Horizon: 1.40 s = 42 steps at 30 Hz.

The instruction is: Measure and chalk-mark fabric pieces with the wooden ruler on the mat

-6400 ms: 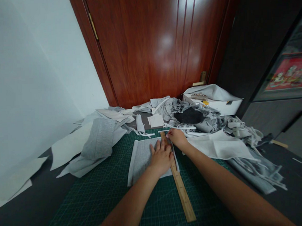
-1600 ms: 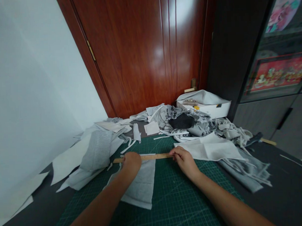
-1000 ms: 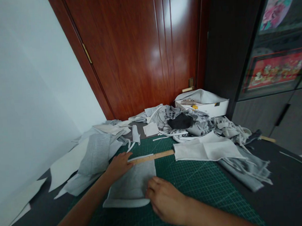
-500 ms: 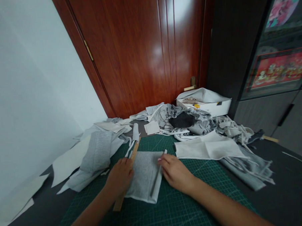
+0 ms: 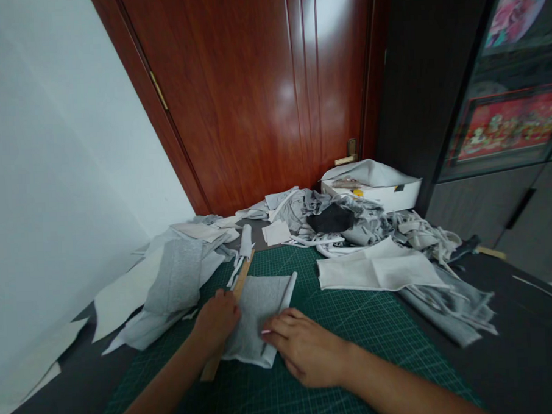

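A grey fabric piece (image 5: pixel 253 305) lies on the green cutting mat (image 5: pixel 356 362), its right edge folded or rolled over. Along its left side runs a wooden ruler (image 5: pixel 243 274), tilted slightly to the right. My left hand (image 5: pixel 218 316) presses on the ruler with curled fingers, covering its middle. At the lower right of the fabric, my right hand (image 5: pixel 307 346) has its fingers together on the folded edge. A small pale tip shows at those fingers; I cannot tell whether it is a nail or a held thing.
Grey and white cloth pieces (image 5: pixel 173 275) are heaped at left. Behind the mat lies a pile of scraps (image 5: pixel 368 224) with a black piece (image 5: pixel 330 218). A white box (image 5: pixel 399 195) stands near the door (image 5: pixel 235 99). Folded white cloth (image 5: pixel 374 267) lies on the mat's right side.
My right hand has slid down and left along the folded edge, from its top end to near its bottom. The fabric and ruler have shifted slightly left; my left hand stays on the ruler.
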Each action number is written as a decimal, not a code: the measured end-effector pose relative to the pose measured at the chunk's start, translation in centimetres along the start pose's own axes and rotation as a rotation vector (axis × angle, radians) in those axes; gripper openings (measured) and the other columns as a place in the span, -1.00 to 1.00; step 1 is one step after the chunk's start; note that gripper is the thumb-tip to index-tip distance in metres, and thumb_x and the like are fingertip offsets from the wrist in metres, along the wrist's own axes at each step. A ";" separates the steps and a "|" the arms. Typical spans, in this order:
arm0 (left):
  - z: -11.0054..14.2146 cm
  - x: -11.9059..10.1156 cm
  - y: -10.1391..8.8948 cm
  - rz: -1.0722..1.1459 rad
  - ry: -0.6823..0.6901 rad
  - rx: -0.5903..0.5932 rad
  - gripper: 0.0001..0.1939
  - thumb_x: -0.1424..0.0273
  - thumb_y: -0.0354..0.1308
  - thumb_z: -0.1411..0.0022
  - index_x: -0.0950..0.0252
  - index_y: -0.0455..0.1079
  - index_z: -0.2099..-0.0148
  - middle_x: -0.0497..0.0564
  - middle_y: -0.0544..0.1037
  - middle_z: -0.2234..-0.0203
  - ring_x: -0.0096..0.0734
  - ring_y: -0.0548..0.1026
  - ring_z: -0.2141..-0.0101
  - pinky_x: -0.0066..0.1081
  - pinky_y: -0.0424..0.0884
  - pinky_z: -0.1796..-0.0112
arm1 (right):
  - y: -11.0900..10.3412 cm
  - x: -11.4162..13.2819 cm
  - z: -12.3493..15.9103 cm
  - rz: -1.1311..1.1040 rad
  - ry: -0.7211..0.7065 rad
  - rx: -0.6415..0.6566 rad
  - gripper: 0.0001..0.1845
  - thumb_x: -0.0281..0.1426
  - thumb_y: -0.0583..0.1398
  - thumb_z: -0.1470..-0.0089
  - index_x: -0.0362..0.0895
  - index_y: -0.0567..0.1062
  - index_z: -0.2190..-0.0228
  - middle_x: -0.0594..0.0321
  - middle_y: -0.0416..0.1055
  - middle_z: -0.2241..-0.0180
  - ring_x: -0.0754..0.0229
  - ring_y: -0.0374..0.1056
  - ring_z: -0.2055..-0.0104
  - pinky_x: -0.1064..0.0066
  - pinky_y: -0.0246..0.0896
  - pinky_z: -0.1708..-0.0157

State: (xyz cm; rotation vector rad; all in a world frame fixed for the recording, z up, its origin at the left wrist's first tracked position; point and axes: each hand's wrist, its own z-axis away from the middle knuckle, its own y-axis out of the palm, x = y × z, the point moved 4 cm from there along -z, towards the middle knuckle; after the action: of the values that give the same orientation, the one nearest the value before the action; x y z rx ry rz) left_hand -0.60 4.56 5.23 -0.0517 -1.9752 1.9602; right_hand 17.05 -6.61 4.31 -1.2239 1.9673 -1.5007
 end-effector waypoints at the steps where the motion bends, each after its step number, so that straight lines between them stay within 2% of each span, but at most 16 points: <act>1: -0.1 0.2 0.1 0.002 -0.014 0.002 -0.75 0.46 -0.09 -0.28 0.47 0.35 0.11 0.29 0.45 0.18 -0.15 0.51 0.23 -0.26 0.37 0.21 | 0.1 0.2 0.0 -0.014 -0.021 0.011 -0.47 -0.44 0.07 -0.11 -0.27 0.24 -0.13 0.04 0.26 -0.10 0.08 0.17 -0.10 0.26 -0.05 -0.17; 4: -0.1 1.1 0.4 0.004 -0.057 0.011 -0.73 0.42 -0.10 -0.29 0.46 0.32 0.08 0.26 0.46 0.19 -0.16 0.52 0.27 -0.27 0.38 0.26 | 0.3 0.4 -0.1 -0.014 -0.029 0.027 -0.44 -0.43 0.08 -0.09 -0.26 0.22 -0.14 0.03 0.26 -0.12 0.08 0.20 -0.08 0.28 0.04 -0.12; 7: 0.6 2.1 0.5 0.001 -0.090 0.021 -0.73 0.41 -0.11 -0.29 0.44 0.30 0.07 0.24 0.47 0.19 -0.16 0.52 0.25 -0.28 0.37 0.25 | 0.2 -0.1 -0.1 0.031 0.011 -0.001 -0.50 -0.39 0.06 -0.13 -0.28 0.27 -0.10 0.01 0.32 -0.05 0.07 0.25 -0.01 0.26 0.14 -0.04; 11: 1.6 3.6 0.6 0.021 -0.141 0.066 -0.75 0.43 -0.13 -0.29 0.43 0.30 0.11 0.24 0.49 0.20 -0.16 0.52 0.23 -0.28 0.36 0.23 | 0.4 -1.1 -0.5 0.104 0.143 -0.039 -0.70 -0.33 0.03 -0.21 -0.26 0.44 0.16 0.04 0.41 0.18 0.07 0.31 0.15 0.27 0.25 0.12; 15: 1.8 4.0 0.4 0.027 -0.157 0.067 -0.77 0.43 -0.12 -0.28 0.41 0.30 0.14 0.24 0.50 0.21 -0.12 0.52 0.23 -0.27 0.36 0.25 | 0.7 -1.6 -0.9 0.162 0.275 -0.071 -0.72 -0.35 0.03 -0.23 -0.24 0.47 0.32 0.06 0.41 0.29 0.09 0.33 0.23 0.30 0.28 0.21; 20: 1.7 4.2 0.4 0.068 -0.192 0.077 -0.82 0.42 -0.11 -0.28 0.38 0.27 0.17 0.21 0.51 0.22 -0.14 0.53 0.22 -0.30 0.35 0.27 | 0.4 -2.0 -0.7 0.179 0.373 -0.062 -0.72 -0.34 0.03 -0.21 -0.23 0.47 0.29 0.05 0.41 0.27 0.07 0.32 0.21 0.27 0.29 0.18; 24: 1.6 4.4 0.8 0.070 -0.178 0.084 -0.82 0.40 -0.11 -0.29 0.36 0.26 0.17 0.19 0.50 0.21 -0.13 0.53 0.21 -0.29 0.34 0.27 | 0.0 -2.4 -0.5 0.166 0.409 -0.081 -0.76 -0.41 0.13 -0.07 -0.28 0.45 0.22 -0.02 0.37 0.19 -0.01 0.25 0.10 0.20 0.24 0.06; 27: 1.4 4.5 1.0 0.058 -0.176 0.085 -0.82 0.39 -0.11 -0.29 0.36 0.25 0.15 0.20 0.50 0.21 -0.11 0.53 0.21 -0.28 0.34 0.27 | -0.1 -2.0 -0.7 0.113 0.266 -0.102 -0.57 -0.52 0.13 0.01 -0.32 0.36 0.05 -0.06 0.32 0.07 -0.01 0.17 -0.01 0.16 0.09 -0.09; 29: 1.4 4.6 1.1 0.059 -0.179 0.091 -0.82 0.39 -0.10 -0.28 0.36 0.24 0.14 0.20 0.51 0.23 -0.10 0.54 0.21 -0.28 0.34 0.28 | 0.2 -1.5 -0.7 0.076 0.144 -0.081 -0.43 -0.56 0.12 0.03 -0.33 0.26 -0.07 -0.07 0.29 0.00 0.02 0.14 -0.07 0.14 -0.06 -0.18; 31: 1.3 4.5 1.0 0.067 -0.184 0.097 -0.82 0.39 -0.10 -0.28 0.36 0.24 0.14 0.20 0.52 0.24 -0.08 0.54 0.21 -0.28 0.35 0.28 | 0.5 -1.3 -0.8 0.081 0.092 -0.042 -0.35 -0.56 0.12 0.05 -0.35 0.20 -0.13 -0.08 0.27 -0.05 0.03 0.16 -0.09 0.13 -0.15 -0.22; 33: 1.4 4.4 0.8 0.075 -0.186 0.100 -0.82 0.40 -0.10 -0.27 0.37 0.23 0.14 0.21 0.53 0.25 -0.08 0.54 0.21 -0.28 0.35 0.27 | 0.8 -1.5 -0.8 0.127 0.135 -0.021 -0.34 -0.54 0.13 0.04 -0.37 0.20 -0.14 -0.12 0.25 -0.07 0.01 0.22 -0.05 0.15 -0.05 -0.18; 36: 1.6 4.2 0.4 0.078 -0.193 0.098 -0.83 0.40 -0.10 -0.27 0.36 0.23 0.15 0.20 0.54 0.27 -0.09 0.55 0.23 -0.28 0.34 0.28 | 0.6 -1.9 -0.9 0.211 0.280 -0.033 -0.44 -0.47 0.10 -0.07 -0.40 0.26 -0.11 -0.20 0.25 -0.07 -0.03 0.29 0.03 0.14 0.15 -0.03; 39: 1.8 4.0 0.2 0.087 -0.198 0.097 -0.83 0.40 -0.09 -0.27 0.35 0.24 0.15 0.18 0.54 0.29 -0.11 0.55 0.25 -0.29 0.34 0.29 | 0.1 -2.2 -0.8 0.240 0.404 -0.037 -0.50 -0.35 0.06 -0.16 -0.41 0.34 -0.05 -0.24 0.29 -0.04 -0.09 0.31 0.06 0.07 0.18 0.03; 42: 1.8 4.2 0.3 0.096 -0.210 0.103 -0.84 0.39 -0.08 -0.27 0.35 0.25 0.16 0.18 0.54 0.29 -0.13 0.55 0.26 -0.31 0.34 0.30 | -0.2 -2.6 -0.5 0.198 0.456 -0.031 -0.50 -0.36 0.10 -0.12 -0.40 0.36 -0.04 -0.19 0.32 -0.02 -0.10 0.28 0.01 0.08 0.16 0.00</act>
State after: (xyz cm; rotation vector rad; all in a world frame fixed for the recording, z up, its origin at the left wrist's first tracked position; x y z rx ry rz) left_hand -5.11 3.97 5.96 0.0907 -2.0289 2.2066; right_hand 18.21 -4.20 4.12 -0.7084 2.3206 -1.7622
